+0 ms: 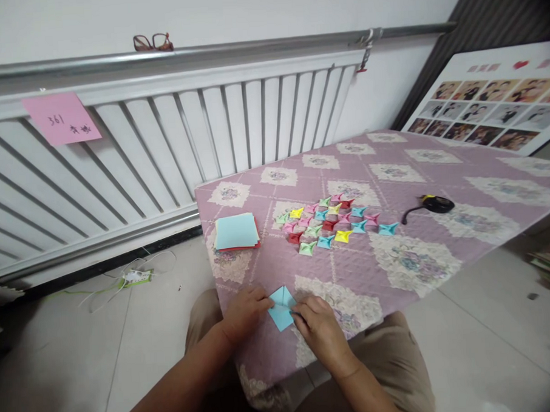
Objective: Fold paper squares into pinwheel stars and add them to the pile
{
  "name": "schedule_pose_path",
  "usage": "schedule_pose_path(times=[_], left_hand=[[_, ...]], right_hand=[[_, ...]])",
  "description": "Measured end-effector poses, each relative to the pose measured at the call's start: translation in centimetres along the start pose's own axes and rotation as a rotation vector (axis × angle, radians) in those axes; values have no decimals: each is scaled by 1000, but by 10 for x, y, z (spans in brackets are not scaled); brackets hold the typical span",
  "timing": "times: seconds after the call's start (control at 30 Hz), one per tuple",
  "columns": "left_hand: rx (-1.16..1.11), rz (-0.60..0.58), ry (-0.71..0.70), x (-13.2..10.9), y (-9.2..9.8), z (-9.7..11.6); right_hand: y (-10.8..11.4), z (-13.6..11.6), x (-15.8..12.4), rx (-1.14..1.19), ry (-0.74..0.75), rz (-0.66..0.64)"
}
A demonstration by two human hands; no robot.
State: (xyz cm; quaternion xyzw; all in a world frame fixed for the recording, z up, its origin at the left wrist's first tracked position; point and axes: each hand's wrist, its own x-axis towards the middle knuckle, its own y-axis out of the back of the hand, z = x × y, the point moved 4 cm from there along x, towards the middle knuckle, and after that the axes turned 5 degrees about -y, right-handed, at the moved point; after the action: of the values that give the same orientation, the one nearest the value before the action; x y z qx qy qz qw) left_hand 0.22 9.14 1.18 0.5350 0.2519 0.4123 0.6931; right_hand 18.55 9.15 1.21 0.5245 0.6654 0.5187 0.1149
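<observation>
A light-blue sheet of origami paper (pixel 282 318), partly folded into a diamond shape with creases showing, lies on the tablecloth near the front corner. My left hand (pixel 248 308) pinches its left corner. At the right corner, my right hand (pixel 317 325) closes its thumb and fingers on the paper's edge. Beyond the hands, several small folded paper pieces (pixel 328 225) in green, pink, red, yellow and blue stand in slanting rows. A stack of square paper (pixel 236 232), blue on top with red showing beneath, rests at the table's left edge.
A purple floral tablecloth (pixel 268 261) covers the table. Toward the right lies a black object with a cord (pixel 436 204). A white radiator (pixel 234 116) runs along the wall, with glasses (pixel 153 43) on the pipe above. A power strip (pixel 136 277) sits on the floor.
</observation>
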Motion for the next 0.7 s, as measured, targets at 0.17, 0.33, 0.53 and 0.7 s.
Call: schedule_pose_path(times=[0.17,0.33,0.53,0.7], left_hand=[[-45,1,15,5,7,1],[-93,8,52,10,13,0],[-142,-26,51,14,18,-1],[-156,-40,46,14,17,-3]], right_hand=[[-4,6,1,-10,-87,15],[-5,9,5,-7,-81,-1],[-6,13,6,-28,-39,-29],[-5,17,6,-10,-15,-34]])
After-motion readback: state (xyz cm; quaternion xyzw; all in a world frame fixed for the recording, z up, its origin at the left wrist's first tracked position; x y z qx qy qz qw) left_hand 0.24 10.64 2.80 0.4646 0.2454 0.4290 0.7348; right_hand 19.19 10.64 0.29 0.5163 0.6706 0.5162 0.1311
